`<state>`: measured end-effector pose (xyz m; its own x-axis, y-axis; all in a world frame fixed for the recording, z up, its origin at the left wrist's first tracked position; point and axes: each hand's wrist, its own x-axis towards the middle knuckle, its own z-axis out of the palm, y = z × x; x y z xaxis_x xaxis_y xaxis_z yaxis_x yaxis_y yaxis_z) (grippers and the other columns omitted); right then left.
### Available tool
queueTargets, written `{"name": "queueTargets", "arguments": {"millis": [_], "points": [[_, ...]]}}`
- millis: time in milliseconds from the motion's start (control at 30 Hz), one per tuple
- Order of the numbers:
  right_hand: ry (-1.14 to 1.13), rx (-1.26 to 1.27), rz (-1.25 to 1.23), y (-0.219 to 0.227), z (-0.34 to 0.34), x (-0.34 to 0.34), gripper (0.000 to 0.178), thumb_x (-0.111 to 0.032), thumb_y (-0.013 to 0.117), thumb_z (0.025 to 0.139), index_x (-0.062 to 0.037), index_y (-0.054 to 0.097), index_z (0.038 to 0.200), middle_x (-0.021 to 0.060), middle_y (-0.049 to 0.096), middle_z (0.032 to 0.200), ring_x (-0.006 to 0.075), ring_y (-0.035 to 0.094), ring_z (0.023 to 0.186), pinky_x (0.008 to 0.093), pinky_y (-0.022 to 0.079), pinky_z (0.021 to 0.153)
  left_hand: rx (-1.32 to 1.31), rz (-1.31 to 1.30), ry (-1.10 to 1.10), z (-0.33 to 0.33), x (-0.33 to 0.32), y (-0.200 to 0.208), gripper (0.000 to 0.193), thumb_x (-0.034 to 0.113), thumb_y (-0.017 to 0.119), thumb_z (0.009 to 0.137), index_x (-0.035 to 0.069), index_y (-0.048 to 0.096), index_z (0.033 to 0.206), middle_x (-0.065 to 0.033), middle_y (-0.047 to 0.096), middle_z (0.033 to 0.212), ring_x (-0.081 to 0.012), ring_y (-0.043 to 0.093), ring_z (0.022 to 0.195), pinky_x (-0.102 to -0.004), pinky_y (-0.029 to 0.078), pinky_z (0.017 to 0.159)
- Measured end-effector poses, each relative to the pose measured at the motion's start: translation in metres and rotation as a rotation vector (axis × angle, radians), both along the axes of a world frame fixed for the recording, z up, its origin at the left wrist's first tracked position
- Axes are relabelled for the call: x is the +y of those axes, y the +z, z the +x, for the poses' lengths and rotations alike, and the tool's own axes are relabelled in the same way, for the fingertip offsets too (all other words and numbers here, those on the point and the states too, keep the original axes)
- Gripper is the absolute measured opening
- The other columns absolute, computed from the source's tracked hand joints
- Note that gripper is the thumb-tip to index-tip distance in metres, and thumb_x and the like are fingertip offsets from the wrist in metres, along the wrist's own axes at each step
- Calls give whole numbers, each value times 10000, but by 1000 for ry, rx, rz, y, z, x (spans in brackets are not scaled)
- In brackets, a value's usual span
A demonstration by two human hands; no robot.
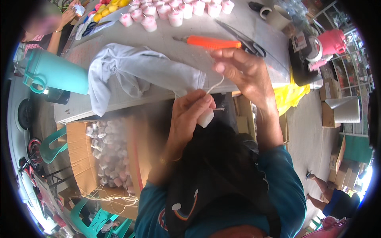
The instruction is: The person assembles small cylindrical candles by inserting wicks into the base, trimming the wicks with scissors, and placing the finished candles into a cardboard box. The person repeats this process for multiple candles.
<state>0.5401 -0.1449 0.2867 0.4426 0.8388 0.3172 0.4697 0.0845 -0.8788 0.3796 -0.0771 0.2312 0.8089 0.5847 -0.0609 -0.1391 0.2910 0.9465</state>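
Note:
My left hand (190, 111) is closed around a small white candle (205, 118), whose lower end sticks out below the fingers. A short wick juts from the candle's side nearest my right hand. From the top of my left fingers a thin white wick cord (216, 85) runs up to my right hand (246, 73). My right thumb and fingers are bent together at the cord's upper end; the exact grip is partly hidden. Just beyond my hands lie a grey-white cloth (139, 67) and an orange-handled cutter (212, 41).
Scissors (242, 37) lie on the table near rows of pink-and-white candles (174, 16). A turquoise tumbler (59, 73) stands left, a white mug (276, 18) far right. A cardboard box (81, 158) of small candles sits below the table edge. Another person (43, 27) sits far left.

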Motion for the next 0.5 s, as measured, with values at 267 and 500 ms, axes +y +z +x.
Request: {"name": "queueTargets", "arguments": {"millis": [267, 500], "points": [[95, 355, 60, -10, -14, 7, 184, -52, 668, 877, 25, 667, 1043, 38, 678, 880, 95, 606, 808, 238, 499, 731, -46, -40, 15, -4, 2, -3, 267, 246, 580, 929, 25, 629, 786, 13, 555, 708, -49, 500, 647, -201, 372, 587], [111, 411, 140, -16, -15, 6, 95, -4, 639, 880, 19, 656, 970, 32, 657, 872, 94, 601, 801, 241, 494, 745, 53, 111, 30, -10, 2, 0, 206, 218, 578, 942, 27, 655, 950, 12, 561, 761, -35, 477, 650, -201, 378, 600]]}}
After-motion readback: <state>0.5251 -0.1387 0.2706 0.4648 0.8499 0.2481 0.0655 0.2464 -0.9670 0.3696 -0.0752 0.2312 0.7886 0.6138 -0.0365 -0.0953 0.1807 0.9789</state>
